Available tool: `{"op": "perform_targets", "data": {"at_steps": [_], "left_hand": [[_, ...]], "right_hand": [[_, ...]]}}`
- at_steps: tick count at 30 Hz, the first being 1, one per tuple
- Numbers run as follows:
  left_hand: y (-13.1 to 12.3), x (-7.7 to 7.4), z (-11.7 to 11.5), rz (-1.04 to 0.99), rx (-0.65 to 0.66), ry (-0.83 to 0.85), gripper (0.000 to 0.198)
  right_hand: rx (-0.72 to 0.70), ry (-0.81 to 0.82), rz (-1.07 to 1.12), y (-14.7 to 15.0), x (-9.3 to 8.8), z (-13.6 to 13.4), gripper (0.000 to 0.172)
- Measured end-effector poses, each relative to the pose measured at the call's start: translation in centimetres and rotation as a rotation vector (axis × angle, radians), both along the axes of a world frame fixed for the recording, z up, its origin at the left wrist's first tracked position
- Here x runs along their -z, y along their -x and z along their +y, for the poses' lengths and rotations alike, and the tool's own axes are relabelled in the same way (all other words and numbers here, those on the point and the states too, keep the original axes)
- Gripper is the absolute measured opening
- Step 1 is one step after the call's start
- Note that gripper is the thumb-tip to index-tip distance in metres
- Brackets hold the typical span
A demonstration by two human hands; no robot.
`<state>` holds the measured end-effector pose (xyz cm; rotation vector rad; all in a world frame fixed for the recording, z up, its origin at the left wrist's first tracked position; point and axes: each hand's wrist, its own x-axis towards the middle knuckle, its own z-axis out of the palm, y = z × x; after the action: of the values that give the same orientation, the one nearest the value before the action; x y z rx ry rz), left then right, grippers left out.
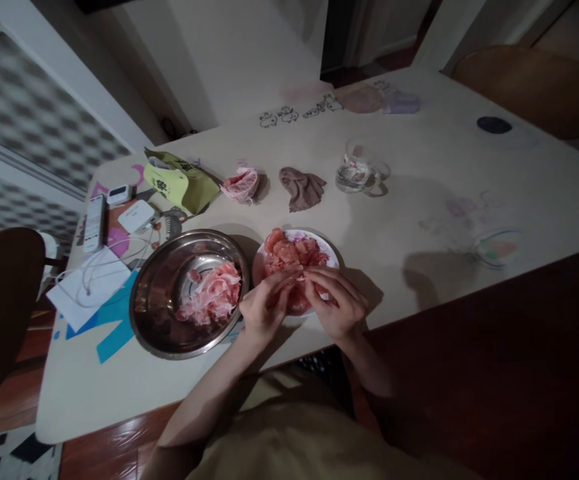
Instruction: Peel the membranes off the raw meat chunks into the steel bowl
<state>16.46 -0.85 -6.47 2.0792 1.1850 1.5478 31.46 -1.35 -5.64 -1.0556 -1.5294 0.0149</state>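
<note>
My left hand (265, 305) and my right hand (333, 301) meet over the near edge of a white plate (330, 253) heaped with pink-red fruit pieces (289, 252). Both hands have their fingers curled and pinched together on a piece of the pink fruit (297, 300) between them. Left of the plate stands a steel bowl (159, 300) with a pile of pale pink peelings (212, 293) in it.
On the table behind lie a brown cloth (302, 187), a pink crumpled bag (241, 185), a yellow-green pouch (182, 181) and a glass mug (360, 168). At the left are a remote (94, 222), white devices, cables and papers. Chairs stand at left and far right.
</note>
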Motion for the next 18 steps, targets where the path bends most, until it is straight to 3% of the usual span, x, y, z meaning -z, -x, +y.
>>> {"op": "perform_targets", "data": {"at_steps": [3,6,10,18], "left_hand": [[-0.07,0.30,0.12,-0.015,-0.014,0.015,0.030],[-0.21,0.52,0.23,-0.074,-0.048,0.032,0.042],[-0.30,0.35,0.29,-0.112,-0.029,0.017,0.059],[0.05,0.92,0.00,0.013,-0.051,-0.026,0.055]], "right_hand": [[-0.062,0.028,-0.024,-0.15,-0.42,0.11,0.030],[-0.113,0.053,-0.088,-0.25,-0.72,0.18,0.033],[-0.077,0.010,-0.100,-0.30,-0.56,0.20,0.033],[0.008,0.018,-0.059,0.18,-0.04,-0.03,0.023]]}}
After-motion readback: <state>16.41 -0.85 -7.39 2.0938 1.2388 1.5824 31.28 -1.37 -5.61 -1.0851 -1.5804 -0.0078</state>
